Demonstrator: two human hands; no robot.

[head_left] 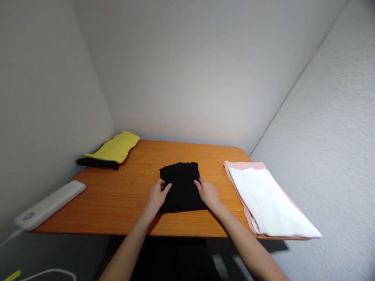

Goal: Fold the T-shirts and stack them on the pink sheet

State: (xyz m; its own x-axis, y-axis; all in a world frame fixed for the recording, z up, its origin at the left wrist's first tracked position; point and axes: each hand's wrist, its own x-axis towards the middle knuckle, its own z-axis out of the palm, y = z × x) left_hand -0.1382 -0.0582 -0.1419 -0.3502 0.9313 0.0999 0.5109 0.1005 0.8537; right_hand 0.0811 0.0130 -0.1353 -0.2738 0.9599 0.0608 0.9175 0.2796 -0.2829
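Black folded cloth point(182, 197) lies between left fingers point(166, 189) and right fingers point(198, 184), gripped at 2 opposite sides.

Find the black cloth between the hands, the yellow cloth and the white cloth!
Black cloth point(183, 189): head view, its upper surface.
Yellow cloth point(116, 148): head view, its upper surface.
White cloth point(266, 200): head view, its upper surface.

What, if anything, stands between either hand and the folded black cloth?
Nothing visible does. The left hand and right hand already touch the folded black cloth at its sides. The white cloth lies apart to the right, the yellow cloth apart at the far left.
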